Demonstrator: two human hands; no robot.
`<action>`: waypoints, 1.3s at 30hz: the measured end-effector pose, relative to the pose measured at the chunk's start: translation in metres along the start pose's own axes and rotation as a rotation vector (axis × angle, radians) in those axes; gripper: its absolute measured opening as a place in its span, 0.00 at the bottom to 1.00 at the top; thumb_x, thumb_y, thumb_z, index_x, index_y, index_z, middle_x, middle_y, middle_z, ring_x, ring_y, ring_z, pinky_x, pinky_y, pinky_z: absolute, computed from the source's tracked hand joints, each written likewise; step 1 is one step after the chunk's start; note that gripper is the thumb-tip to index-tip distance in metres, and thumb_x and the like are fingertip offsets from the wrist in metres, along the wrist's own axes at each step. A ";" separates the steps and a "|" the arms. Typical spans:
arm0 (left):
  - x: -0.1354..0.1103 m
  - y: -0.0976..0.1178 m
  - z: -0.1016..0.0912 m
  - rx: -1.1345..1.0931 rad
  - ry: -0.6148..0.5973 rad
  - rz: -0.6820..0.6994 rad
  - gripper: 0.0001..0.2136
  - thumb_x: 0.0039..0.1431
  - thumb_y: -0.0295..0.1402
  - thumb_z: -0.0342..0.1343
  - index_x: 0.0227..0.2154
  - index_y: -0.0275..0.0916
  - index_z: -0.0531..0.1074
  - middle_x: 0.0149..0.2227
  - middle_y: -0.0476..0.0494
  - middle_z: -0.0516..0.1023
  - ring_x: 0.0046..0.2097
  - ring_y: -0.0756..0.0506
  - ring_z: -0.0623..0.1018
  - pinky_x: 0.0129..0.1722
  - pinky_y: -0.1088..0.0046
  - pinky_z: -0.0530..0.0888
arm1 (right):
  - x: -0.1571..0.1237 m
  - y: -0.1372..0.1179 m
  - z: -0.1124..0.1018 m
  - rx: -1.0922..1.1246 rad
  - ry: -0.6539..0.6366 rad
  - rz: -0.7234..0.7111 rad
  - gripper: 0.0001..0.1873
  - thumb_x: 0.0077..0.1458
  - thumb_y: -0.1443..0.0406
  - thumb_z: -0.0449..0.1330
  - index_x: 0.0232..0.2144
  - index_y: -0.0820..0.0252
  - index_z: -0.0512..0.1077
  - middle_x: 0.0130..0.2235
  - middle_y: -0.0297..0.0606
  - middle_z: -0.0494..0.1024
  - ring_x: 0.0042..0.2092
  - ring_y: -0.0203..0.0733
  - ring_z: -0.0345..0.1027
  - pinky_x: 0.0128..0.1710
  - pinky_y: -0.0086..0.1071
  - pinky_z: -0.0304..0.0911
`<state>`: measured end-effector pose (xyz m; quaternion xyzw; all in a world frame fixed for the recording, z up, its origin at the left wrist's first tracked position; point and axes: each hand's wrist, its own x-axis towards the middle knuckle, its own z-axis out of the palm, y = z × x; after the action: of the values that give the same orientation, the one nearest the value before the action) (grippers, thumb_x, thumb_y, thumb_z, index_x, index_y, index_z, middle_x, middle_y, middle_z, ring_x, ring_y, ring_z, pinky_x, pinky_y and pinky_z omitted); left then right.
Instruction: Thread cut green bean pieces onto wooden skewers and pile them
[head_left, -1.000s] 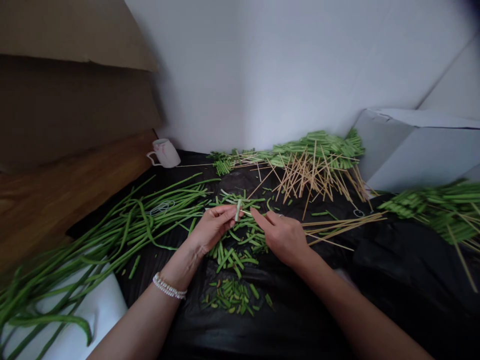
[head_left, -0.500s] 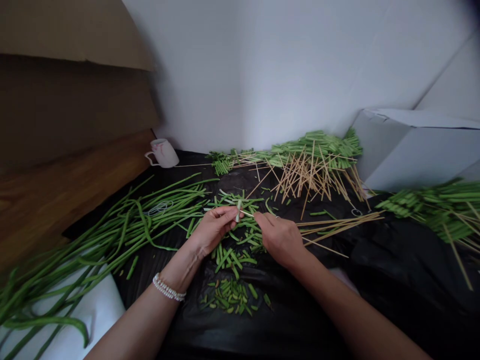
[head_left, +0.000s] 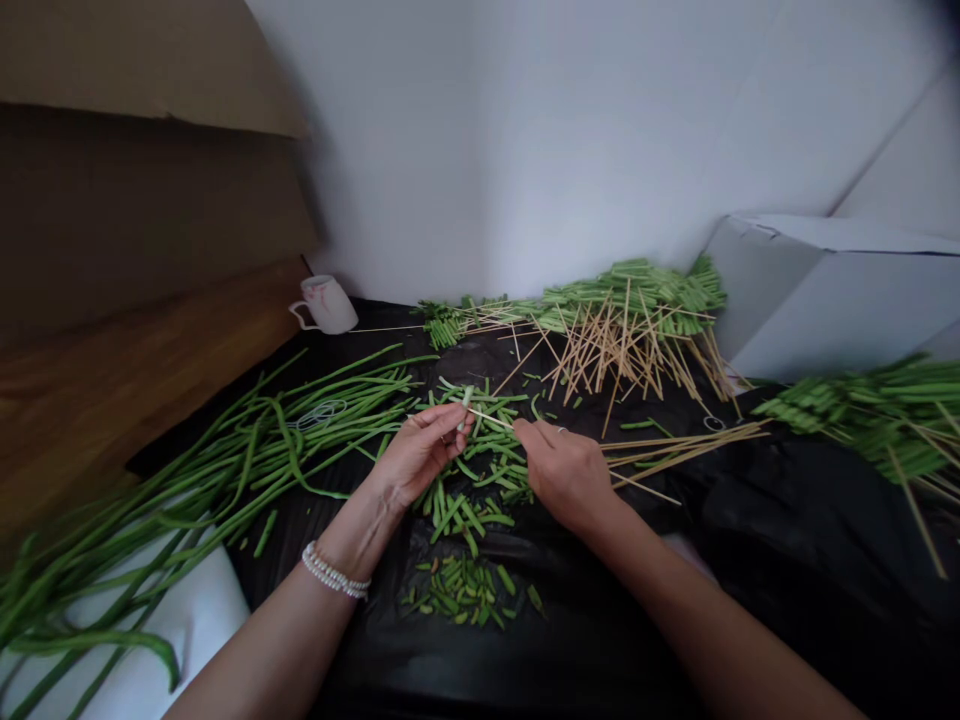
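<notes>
Between thumb and fingers, my left hand (head_left: 421, 447) pinches a short pale green bean piece (head_left: 466, 398), held roughly upright. My right hand (head_left: 566, 470) is closed around a thin wooden skewer (head_left: 492, 417), whose tip meets the bean piece; how deep it goes in is too small to tell. Below both hands lies a loose pile of cut bean pieces (head_left: 491, 465). Nearer to me is a smaller heap of short bean ends (head_left: 465, 590). Several bare skewers (head_left: 682, 447) lie to the right of my right hand.
Long whole beans (head_left: 247, 460) spread over the left side, partly on a white surface (head_left: 202, 620). Skewered beans (head_left: 637, 290) are stacked at the back, and more (head_left: 870, 405) at the right. A mug (head_left: 328, 305) stands back left; a white box (head_left: 840, 295) is at right. Black plastic (head_left: 600, 640) covers the table.
My left hand has shifted slightly left and up with the bean piece. More of the skewer shows between the hands, which are a little farther apart.
</notes>
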<state>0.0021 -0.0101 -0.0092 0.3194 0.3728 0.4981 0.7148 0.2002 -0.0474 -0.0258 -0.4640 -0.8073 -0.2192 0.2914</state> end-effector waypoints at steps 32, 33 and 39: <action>-0.006 -0.007 0.009 0.268 -0.050 0.014 0.11 0.41 0.35 0.70 0.28 0.35 0.80 0.28 0.46 0.79 0.29 0.53 0.74 0.33 0.78 0.70 | 0.004 -0.009 0.005 0.050 0.007 -0.014 0.13 0.60 0.73 0.47 0.39 0.62 0.70 0.28 0.33 0.71 0.26 0.35 0.62 0.27 0.30 0.51; -0.005 -0.003 0.005 0.295 -0.037 0.055 0.12 0.42 0.37 0.69 0.30 0.35 0.80 0.29 0.45 0.79 0.30 0.52 0.74 0.34 0.77 0.70 | 0.004 -0.006 0.005 0.026 0.013 -0.004 0.15 0.59 0.74 0.46 0.41 0.62 0.70 0.28 0.34 0.72 0.27 0.35 0.62 0.27 0.30 0.51; 0.002 0.015 -0.016 0.780 0.212 0.392 0.10 0.48 0.37 0.65 0.32 0.36 0.80 0.35 0.42 0.82 0.37 0.46 0.77 0.42 0.70 0.70 | 0.003 0.009 0.006 -0.056 -0.012 0.033 0.18 0.54 0.76 0.47 0.43 0.65 0.70 0.31 0.37 0.73 0.29 0.37 0.61 0.29 0.31 0.52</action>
<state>-0.0176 -0.0025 -0.0055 0.5768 0.5363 0.4761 0.3912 0.2053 -0.0374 -0.0272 -0.4867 -0.7948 -0.2338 0.2770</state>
